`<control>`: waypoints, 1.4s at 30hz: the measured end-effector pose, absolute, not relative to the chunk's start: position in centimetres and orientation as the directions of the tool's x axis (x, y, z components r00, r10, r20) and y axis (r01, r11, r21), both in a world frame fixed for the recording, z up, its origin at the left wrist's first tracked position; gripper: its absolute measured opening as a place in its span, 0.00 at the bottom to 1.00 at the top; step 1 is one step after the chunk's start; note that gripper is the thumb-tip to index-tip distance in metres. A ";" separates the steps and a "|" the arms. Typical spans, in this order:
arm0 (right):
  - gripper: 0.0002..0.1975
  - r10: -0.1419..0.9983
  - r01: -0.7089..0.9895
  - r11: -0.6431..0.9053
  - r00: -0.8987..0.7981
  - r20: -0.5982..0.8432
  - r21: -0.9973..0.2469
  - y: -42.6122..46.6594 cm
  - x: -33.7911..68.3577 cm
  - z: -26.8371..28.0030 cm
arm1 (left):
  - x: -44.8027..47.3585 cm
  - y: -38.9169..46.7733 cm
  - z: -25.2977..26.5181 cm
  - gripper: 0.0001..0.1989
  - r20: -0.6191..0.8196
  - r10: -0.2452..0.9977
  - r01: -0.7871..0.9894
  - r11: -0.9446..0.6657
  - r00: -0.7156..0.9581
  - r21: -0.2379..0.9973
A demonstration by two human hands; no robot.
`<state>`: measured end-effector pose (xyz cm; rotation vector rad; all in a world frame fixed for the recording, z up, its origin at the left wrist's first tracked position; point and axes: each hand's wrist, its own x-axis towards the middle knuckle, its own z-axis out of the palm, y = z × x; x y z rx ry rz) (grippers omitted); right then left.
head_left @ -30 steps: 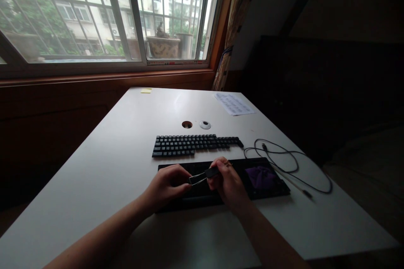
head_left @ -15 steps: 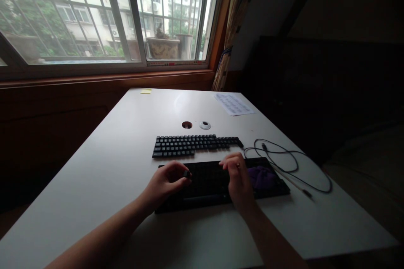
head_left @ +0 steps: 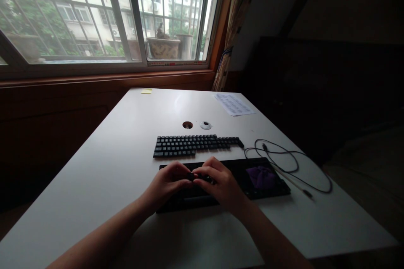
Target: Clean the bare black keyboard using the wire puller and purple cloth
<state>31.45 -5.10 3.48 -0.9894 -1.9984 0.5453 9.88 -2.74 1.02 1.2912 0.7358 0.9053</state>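
Note:
Over a black keyboard base (head_left: 238,170), my left hand (head_left: 170,180) pinches a small black keycap (head_left: 190,176) between thumb and fingers. My right hand (head_left: 225,183) meets it from the other side, its thumb and fingertips closed on the same keycap. Both hands hide much of the base below them. Behind the base, loose black keycaps (head_left: 186,146) stand in rows like a keyboard layout. A crumpled purple cloth (head_left: 261,177) lies on the right part of the base.
A black cable (head_left: 298,164) is coiled to the right, beside a thin brush (head_left: 306,193). Farther back are a round hole (head_left: 187,125), a grommet cover (head_left: 205,126), printed paper (head_left: 234,105) and a yellow sticky note (head_left: 146,91) on the white table (head_left: 104,164).
My right hand has moved left from near the purple cloth to my left hand, its fingers now at the keycap. My left hand has stayed almost where it was.

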 end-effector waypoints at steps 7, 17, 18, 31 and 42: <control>0.10 0.825 0.442 0.563 -0.349 0.445 -0.698 -4.9 31.2 3.6 | 9.8 -2.8 0.9 0.14 0.033 0.877 -0.109 0.023 0.479 0.994; 0.11 0.793 0.412 0.607 -0.375 0.480 -0.680 -5.1 31.3 3.2 | 9.4 -2.8 1.1 0.12 0.035 0.871 -0.099 0.015 0.489 0.995; 0.11 0.786 0.407 0.615 -0.378 0.489 -0.675 -5.1 31.3 3.2 | 9.4 -2.8 1.1 0.11 0.033 0.868 -0.110 0.026 0.496 0.994; 0.10 0.755 0.449 0.656 -0.391 0.527 -0.607 -5.3 30.8 3.0 | 9.7 -2.8 1.7 0.13 0.028 0.875 -0.023 -0.019 0.484 1.000; 0.10 0.742 0.531 0.667 -0.403 0.536 -0.523 -5.4 30.7 2.7 | 9.8 -2.8 1.7 0.11 0.023 0.904 -0.015 -0.018 0.426 1.000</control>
